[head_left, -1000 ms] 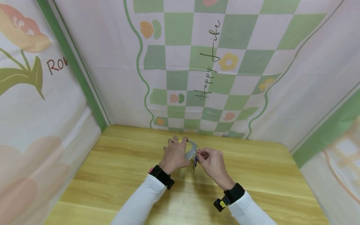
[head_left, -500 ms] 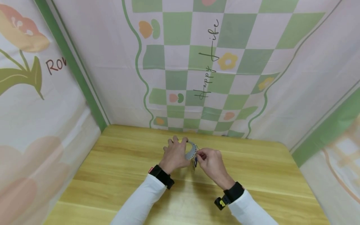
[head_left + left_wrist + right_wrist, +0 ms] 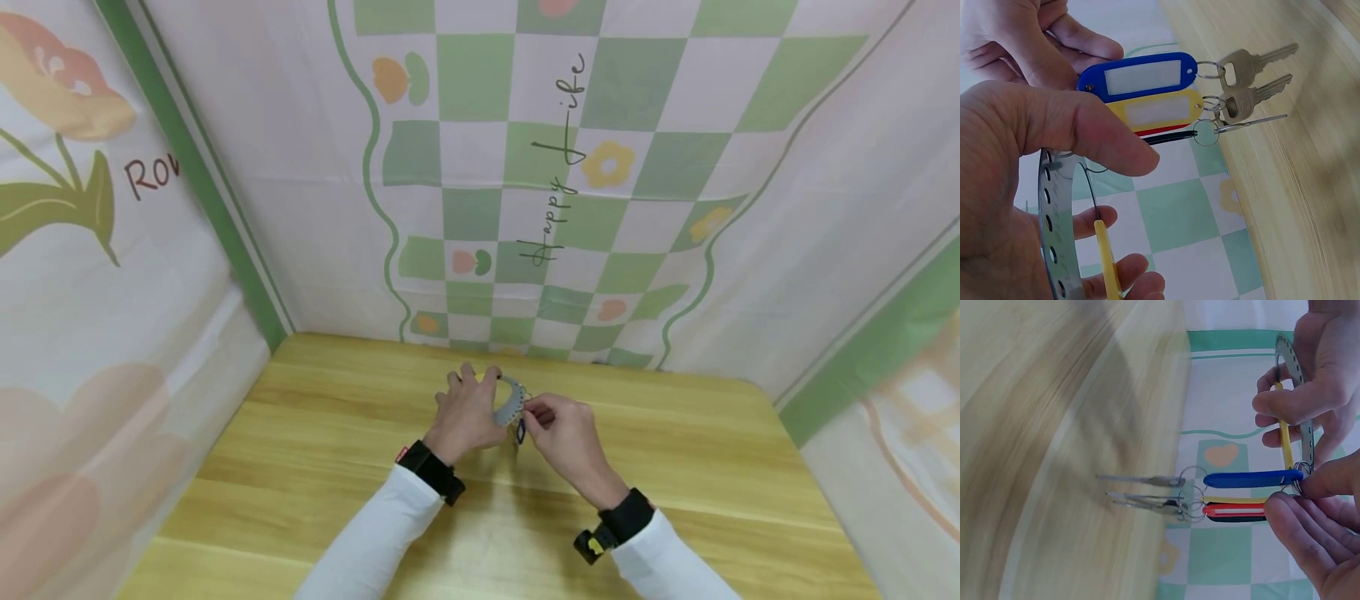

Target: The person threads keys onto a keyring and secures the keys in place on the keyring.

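My left hand (image 3: 467,417) grips a round key holder with a perforated grey metal band (image 3: 512,404) and a yellow handle (image 3: 1107,256). Thumb and fingers lie on either side of it. At the band's right edge, my right hand (image 3: 566,437) pinches small wire rings (image 3: 1299,475) between thumb and forefinger. From there extend a blue key tag (image 3: 1141,76), a yellow key tag (image 3: 1157,108), a red key tag (image 3: 1235,510) and a black key tag (image 3: 1238,519). Metal keys (image 3: 1241,69) dangle from the tags' far ends. The fingertips partly hide the wire rings.
A wood-grain table (image 3: 315,467) lies beneath both hands. Behind it hangs a cloth (image 3: 480,150) with green checks and flowers. Further printed cloth (image 3: 150,333) closes off the left side. Each wrist wears a black strap (image 3: 431,471) with a camera.
The left hand and the key holder stay in place. My right hand makes only very small shifts at the band's edge, and the hanging tags and keys turn slightly.
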A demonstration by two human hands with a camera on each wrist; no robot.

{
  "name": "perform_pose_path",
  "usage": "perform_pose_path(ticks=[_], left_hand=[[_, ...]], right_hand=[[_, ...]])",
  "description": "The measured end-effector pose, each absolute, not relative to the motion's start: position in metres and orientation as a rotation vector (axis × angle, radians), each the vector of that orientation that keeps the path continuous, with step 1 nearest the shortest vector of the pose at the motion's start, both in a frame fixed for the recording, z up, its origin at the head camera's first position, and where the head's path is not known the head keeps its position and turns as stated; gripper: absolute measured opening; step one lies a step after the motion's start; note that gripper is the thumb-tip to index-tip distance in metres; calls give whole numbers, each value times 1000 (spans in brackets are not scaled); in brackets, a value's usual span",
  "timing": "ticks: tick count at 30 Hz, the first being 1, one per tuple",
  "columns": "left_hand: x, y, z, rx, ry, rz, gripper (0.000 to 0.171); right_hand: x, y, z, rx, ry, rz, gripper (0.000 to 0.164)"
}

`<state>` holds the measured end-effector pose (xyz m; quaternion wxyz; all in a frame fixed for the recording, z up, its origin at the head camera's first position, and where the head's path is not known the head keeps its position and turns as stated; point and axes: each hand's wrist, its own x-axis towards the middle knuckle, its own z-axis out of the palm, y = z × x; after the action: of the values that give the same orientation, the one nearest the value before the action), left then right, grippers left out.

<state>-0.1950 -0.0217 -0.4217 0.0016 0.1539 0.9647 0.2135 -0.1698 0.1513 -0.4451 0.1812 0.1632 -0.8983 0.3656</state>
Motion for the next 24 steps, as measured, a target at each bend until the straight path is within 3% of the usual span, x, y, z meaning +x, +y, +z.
perform_pose_path(ticks=[10, 24], left_hand=[[-196, -21, -423, 467, 3044, 664, 83], [-195, -23, -423, 484, 3030, 708, 78]], right_hand=[[-169, 152, -444, 378, -2524, 1157, 5], [-173, 152, -444, 643, -2436, 900, 10]])
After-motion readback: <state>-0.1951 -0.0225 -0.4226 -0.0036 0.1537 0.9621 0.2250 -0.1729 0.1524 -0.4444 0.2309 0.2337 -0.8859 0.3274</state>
